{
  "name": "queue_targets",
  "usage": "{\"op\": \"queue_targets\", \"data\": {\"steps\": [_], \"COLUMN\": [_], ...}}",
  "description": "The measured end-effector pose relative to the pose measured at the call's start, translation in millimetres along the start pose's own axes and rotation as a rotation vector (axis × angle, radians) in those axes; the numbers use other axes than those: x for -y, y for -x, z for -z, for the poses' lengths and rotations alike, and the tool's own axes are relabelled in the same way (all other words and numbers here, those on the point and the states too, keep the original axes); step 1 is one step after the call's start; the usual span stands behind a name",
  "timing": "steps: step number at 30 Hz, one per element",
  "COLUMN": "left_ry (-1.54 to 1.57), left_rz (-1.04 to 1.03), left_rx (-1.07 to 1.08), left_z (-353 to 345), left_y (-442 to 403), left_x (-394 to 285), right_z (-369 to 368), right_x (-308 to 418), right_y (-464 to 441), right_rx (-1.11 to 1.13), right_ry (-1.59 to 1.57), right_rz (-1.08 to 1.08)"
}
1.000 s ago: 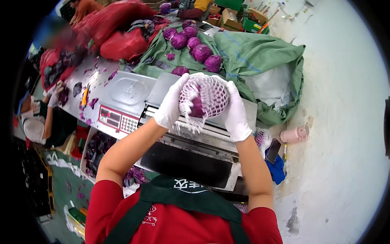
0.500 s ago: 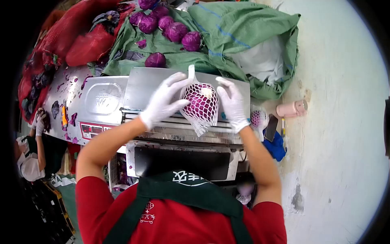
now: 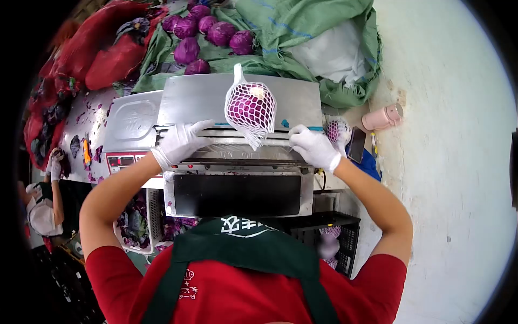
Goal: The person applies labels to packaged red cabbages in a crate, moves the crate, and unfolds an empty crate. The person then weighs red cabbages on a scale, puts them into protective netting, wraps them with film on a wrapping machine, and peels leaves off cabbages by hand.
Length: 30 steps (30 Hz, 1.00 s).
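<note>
A red cabbage in a white foam net sleeve rests on the metal top of a wrapping machine, the net's narrow end pointing away from me. Both hands are in white gloves and apart from the cabbage. My left hand is closed at the left end of the machine's rollers, at the edge of clear plastic film. At the right end, my right hand has its fingers curled in on the same film. The film stretches between the two hands, and their fingertips are partly hidden.
Several bare red cabbages lie on a green woven sack at the back. Another netted cabbage, a phone and a pink bottle are on the right. A co-worker's gloved hands are at far left, beside an orange-handled knife.
Both hands have left the netted cabbage and moved outward and toward me, closing at the film's edge. The cabbage stays on the machine. The view has shifted slightly.
</note>
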<state>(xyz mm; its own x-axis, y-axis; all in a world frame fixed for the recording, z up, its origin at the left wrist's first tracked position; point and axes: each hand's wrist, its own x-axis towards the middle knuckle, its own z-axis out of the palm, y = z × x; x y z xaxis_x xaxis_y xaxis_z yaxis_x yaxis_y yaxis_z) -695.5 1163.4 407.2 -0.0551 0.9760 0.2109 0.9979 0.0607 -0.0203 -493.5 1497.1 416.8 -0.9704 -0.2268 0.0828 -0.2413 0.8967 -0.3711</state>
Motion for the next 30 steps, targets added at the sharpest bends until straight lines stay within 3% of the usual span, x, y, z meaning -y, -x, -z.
{"op": "queue_targets", "data": {"steps": [2,3,6,8,9,10,11,12,14,15,16,17,18,20,22,24,25,26,27,28,30], "left_ry": [0.478,0.912,1.22,1.133,0.988,0.869,0.678,0.759,0.366,0.395,0.385,0.669,0.716,0.799,1.157,1.465,1.48,1.706,2.026,1.976,2.36], "left_rz": [0.275,0.684,0.723,0.644,0.578,0.601,0.482,0.413,0.28,0.246,0.199,0.192,0.338,0.392,0.684,0.701,0.742,0.757,0.955,1.093,1.259], "left_rx": [-0.055,0.191,-0.068,-0.395,-0.481,-0.459,-0.335,-0.331,-0.089,0.06,0.064,-0.053,0.032,-0.111,-0.075,0.002,0.175,0.133,0.417,0.665,0.71], "left_z": [-0.7,32.6,77.2,95.2,106.3,109.8,117.3,106.6,58.2,42.8,19.7,-8.7,2.6,-4.9,1.0,-1.1,12.9,-8.1,54.1,76.2,51.8], "left_y": [13.5,9.7,26.4,17.7,5.3,-2.7,-22.5,-45.1,-68.5,-82.9,-90.6,-94.6,-106.0,-108.4,-106.6,-97.2,-92.3,-78.3,-79.4,-76.4,-57.0], "left_x": [-16.7,-34.1,-53.5,-47.6,-39.7,-28.3,-12.1,-0.5,20.7,24.4,25.4,29.2,27.3,31.6,20.5,2.3,-11.4,-31.0,-49.3,-58.1,-89.6], "right_z": [21.5,35.3,71.3,104.4,108.1,110.9,109.0,91.2,61.8,46.9,30.6,10.5,-8.3,-3.9,-6.4,2.0,12.3,-6.4,6.8,16.4,18.1], "right_x": [20.7,32.3,45.9,49.5,45.2,38.7,33.3,6.6,-31.6,-37.9,-40.2,-38.3,-36.3,-28.5,-20.8,-6.6,13.9,10.5,40.0,57.9,82.3], "right_y": [8.1,15.1,27.1,13.7,2.7,-12.7,-31.7,-47.9,-78.6,-87.7,-96.8,-103.4,-108.2,-110.6,-101.3,-74.2,-60.8,-41.3,-30.7,-17.8,0.8], "right_rx": [0.177,0.156,0.094,-0.089,-0.285,-0.48,-0.596,-0.623,-0.54,-0.371,-0.201,-0.19,-0.177,-0.049,-0.081,0.055,0.204,0.303,0.359,0.439,0.636], "right_ry": [-0.73,-0.795,-0.967,-1.066,-1.073,-1.072,-0.874,-0.591,-0.02,0.021,0.063,-0.016,-0.094,-0.562,-0.984,-0.969,-1.081,-1.021,-1.194,-1.323,-1.716], "right_rz": [-0.56,-0.575,-0.566,-0.452,-0.324,-0.19,-0.234,-0.11,0.144,0.107,0.069,0.078,0.091,-0.13,-0.128,-0.16,-0.264,-0.276,-0.412,-0.536,-0.783]}}
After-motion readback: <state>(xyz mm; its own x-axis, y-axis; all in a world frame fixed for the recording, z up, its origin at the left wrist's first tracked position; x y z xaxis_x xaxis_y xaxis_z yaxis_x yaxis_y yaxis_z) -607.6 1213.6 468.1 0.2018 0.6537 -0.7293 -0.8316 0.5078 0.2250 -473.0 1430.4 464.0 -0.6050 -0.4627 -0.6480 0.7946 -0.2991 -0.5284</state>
